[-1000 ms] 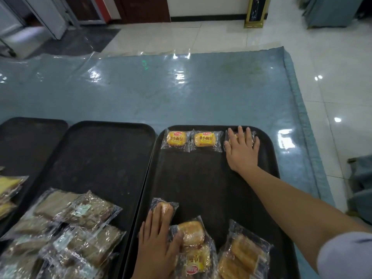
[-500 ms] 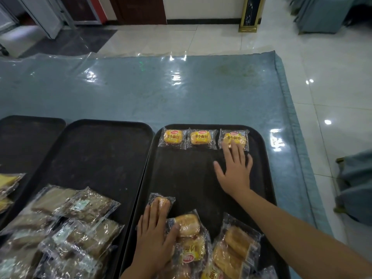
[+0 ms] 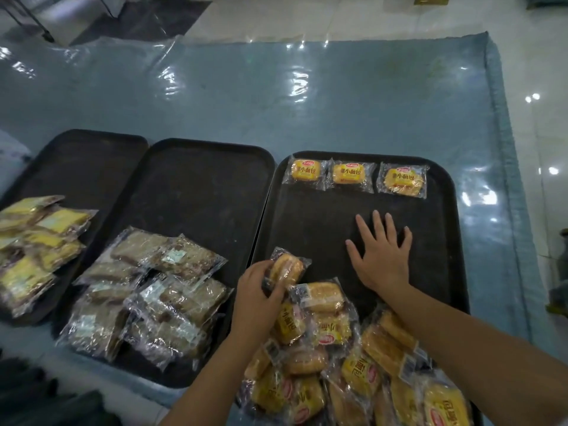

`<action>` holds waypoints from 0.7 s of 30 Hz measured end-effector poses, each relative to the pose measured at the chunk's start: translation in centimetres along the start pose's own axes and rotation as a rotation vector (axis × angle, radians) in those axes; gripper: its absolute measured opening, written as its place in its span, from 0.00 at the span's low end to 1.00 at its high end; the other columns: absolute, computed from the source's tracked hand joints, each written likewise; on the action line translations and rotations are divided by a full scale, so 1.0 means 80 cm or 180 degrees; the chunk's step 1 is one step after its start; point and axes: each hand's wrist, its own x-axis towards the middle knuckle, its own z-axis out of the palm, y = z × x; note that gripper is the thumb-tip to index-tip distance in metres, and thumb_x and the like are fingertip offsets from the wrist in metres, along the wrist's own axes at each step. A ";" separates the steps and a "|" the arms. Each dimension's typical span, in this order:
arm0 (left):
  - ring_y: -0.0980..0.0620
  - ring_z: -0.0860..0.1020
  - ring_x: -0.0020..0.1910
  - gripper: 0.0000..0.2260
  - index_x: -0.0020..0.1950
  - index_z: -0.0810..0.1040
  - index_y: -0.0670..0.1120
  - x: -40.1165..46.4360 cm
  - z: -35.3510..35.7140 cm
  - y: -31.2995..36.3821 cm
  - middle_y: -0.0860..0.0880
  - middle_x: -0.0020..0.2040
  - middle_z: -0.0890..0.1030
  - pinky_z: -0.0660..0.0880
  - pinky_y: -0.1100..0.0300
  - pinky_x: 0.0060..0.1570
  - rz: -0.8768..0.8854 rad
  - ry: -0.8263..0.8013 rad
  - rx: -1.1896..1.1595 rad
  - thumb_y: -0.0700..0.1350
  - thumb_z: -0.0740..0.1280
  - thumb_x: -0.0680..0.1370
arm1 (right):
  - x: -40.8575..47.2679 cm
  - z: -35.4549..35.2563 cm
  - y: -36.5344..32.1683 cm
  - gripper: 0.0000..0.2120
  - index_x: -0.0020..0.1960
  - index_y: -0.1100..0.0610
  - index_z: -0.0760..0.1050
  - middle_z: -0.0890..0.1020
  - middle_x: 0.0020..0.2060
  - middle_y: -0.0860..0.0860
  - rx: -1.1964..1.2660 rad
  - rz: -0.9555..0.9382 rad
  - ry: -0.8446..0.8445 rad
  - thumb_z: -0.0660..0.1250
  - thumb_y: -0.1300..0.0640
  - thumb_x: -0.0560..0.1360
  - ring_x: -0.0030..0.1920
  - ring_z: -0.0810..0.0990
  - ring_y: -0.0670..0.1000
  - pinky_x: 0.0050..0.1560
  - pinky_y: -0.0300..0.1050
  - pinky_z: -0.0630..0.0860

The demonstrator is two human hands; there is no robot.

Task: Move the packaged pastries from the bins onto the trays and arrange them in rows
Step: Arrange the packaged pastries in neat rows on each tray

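Right hand (image 3: 382,259) drawn back from row, open over tray (image 3: 442,241); left hand (image 3: 256,292) apparently gripping packaged bun (image 3: 285,269)

The three trays (image 3: 362,210) are black. The small breads (image 3: 349,173) along the right tray's far edge are golden yellow in clear wrappers with red logos. The middle tray's packs (image 3: 166,290) are brown, the left tray's (image 3: 40,229) yellow. The counter (image 3: 276,103) cover is glossy grey-blue.
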 end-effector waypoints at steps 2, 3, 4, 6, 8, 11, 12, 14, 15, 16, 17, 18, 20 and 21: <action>0.52 0.72 0.65 0.26 0.72 0.69 0.56 0.006 0.003 0.003 0.56 0.66 0.72 0.72 0.48 0.66 0.0038 -0.0195 0.0523 0.60 0.69 0.75 | 0.000 0.001 0.000 0.31 0.79 0.43 0.48 0.52 0.80 0.51 -0.0026 0.0004 0.0047 0.44 0.34 0.79 0.79 0.46 0.55 0.75 0.65 0.43; 0.51 0.69 0.67 0.29 0.74 0.67 0.55 0.010 0.005 0.007 0.56 0.69 0.71 0.69 0.49 0.69 0.0100 -0.0271 0.0844 0.60 0.68 0.75 | 0.000 0.001 -0.001 0.31 0.79 0.43 0.49 0.53 0.80 0.52 -0.0026 -0.0001 0.0081 0.45 0.34 0.79 0.79 0.46 0.55 0.75 0.65 0.44; 0.50 0.67 0.69 0.30 0.75 0.65 0.55 0.015 0.007 0.014 0.55 0.71 0.69 0.66 0.51 0.70 0.0144 -0.0311 0.1107 0.61 0.68 0.75 | 0.000 0.001 -0.001 0.31 0.79 0.43 0.50 0.54 0.80 0.52 -0.0027 -0.0008 0.0104 0.45 0.34 0.79 0.79 0.47 0.56 0.75 0.65 0.44; 0.48 0.67 0.69 0.31 0.75 0.63 0.54 0.029 0.009 0.026 0.52 0.71 0.68 0.65 0.51 0.69 0.0167 -0.0328 0.1399 0.62 0.68 0.75 | 0.000 0.002 -0.002 0.30 0.79 0.43 0.51 0.55 0.79 0.52 -0.0034 -0.0006 0.0112 0.45 0.34 0.79 0.79 0.47 0.55 0.75 0.65 0.44; 0.47 0.68 0.68 0.33 0.75 0.63 0.52 0.044 0.013 0.035 0.49 0.70 0.69 0.67 0.51 0.67 0.0175 -0.0341 0.1628 0.62 0.69 0.74 | -0.001 0.002 -0.002 0.31 0.79 0.43 0.51 0.55 0.79 0.52 -0.0034 0.0003 0.0134 0.45 0.34 0.79 0.79 0.48 0.56 0.75 0.65 0.45; 0.47 0.67 0.68 0.33 0.72 0.65 0.49 0.060 0.018 0.052 0.48 0.69 0.69 0.67 0.52 0.67 0.0372 -0.0349 0.2146 0.63 0.70 0.73 | 0.000 0.002 -0.001 0.31 0.79 0.43 0.52 0.56 0.79 0.52 -0.0002 0.0001 0.0157 0.44 0.34 0.78 0.79 0.49 0.55 0.75 0.65 0.45; 0.47 0.67 0.68 0.33 0.71 0.66 0.49 0.065 0.019 0.056 0.48 0.69 0.68 0.66 0.52 0.67 0.0433 -0.0345 0.2332 0.63 0.70 0.73 | 0.000 0.002 -0.001 0.31 0.79 0.43 0.53 0.57 0.79 0.52 0.0000 0.0006 0.0158 0.44 0.34 0.78 0.79 0.49 0.55 0.75 0.65 0.45; 0.47 0.67 0.67 0.31 0.69 0.68 0.49 0.072 0.017 0.062 0.48 0.67 0.69 0.65 0.52 0.66 0.0543 -0.0361 0.2609 0.64 0.69 0.73 | 0.001 0.003 -0.002 0.31 0.79 0.43 0.53 0.57 0.79 0.52 -0.0009 0.0030 0.0158 0.45 0.34 0.78 0.79 0.49 0.55 0.75 0.65 0.46; 0.47 0.67 0.65 0.29 0.69 0.69 0.48 0.074 0.015 0.063 0.48 0.66 0.69 0.65 0.53 0.65 0.0590 -0.0420 0.2646 0.62 0.69 0.73 | 0.000 0.003 -0.002 0.31 0.79 0.44 0.53 0.57 0.79 0.52 -0.0013 0.0037 0.0152 0.45 0.34 0.78 0.79 0.49 0.56 0.75 0.65 0.46; 0.47 0.68 0.64 0.28 0.70 0.70 0.48 0.076 0.012 0.064 0.48 0.65 0.70 0.67 0.54 0.63 0.0620 -0.0516 0.2587 0.60 0.68 0.74 | -0.001 0.004 -0.002 0.31 0.79 0.44 0.53 0.57 0.79 0.52 -0.0015 0.0037 0.0151 0.45 0.34 0.78 0.79 0.49 0.55 0.75 0.65 0.46; 0.48 0.69 0.62 0.26 0.70 0.70 0.49 0.079 0.007 0.064 0.49 0.64 0.71 0.68 0.54 0.61 0.0633 -0.0659 0.2433 0.58 0.67 0.75 | -0.001 0.004 -0.002 0.31 0.79 0.43 0.53 0.57 0.79 0.52 -0.0017 0.0041 0.0159 0.45 0.34 0.78 0.79 0.49 0.55 0.75 0.65 0.46; 0.50 0.71 0.61 0.25 0.71 0.71 0.50 0.081 0.001 0.067 0.50 0.64 0.72 0.71 0.55 0.59 0.0594 -0.0833 0.2169 0.57 0.67 0.75 | 0.000 0.005 -0.001 0.31 0.79 0.43 0.52 0.57 0.79 0.52 -0.0018 0.0046 0.0166 0.45 0.34 0.78 0.79 0.48 0.55 0.75 0.65 0.46; 0.52 0.75 0.58 0.21 0.68 0.73 0.53 0.090 -0.018 0.075 0.52 0.62 0.75 0.76 0.54 0.56 0.0250 -0.1177 0.1246 0.55 0.69 0.76 | 0.001 0.005 -0.001 0.31 0.79 0.43 0.52 0.56 0.79 0.52 -0.0007 0.0039 0.0161 0.45 0.34 0.78 0.79 0.48 0.55 0.75 0.65 0.45; 0.52 0.78 0.54 0.17 0.65 0.75 0.53 0.096 -0.029 0.081 0.53 0.59 0.78 0.79 0.54 0.52 0.0010 -0.1297 0.0656 0.54 0.70 0.77 | 0.001 0.005 -0.001 0.31 0.79 0.44 0.52 0.57 0.79 0.53 -0.0003 0.0030 0.0167 0.46 0.34 0.79 0.79 0.48 0.56 0.75 0.65 0.45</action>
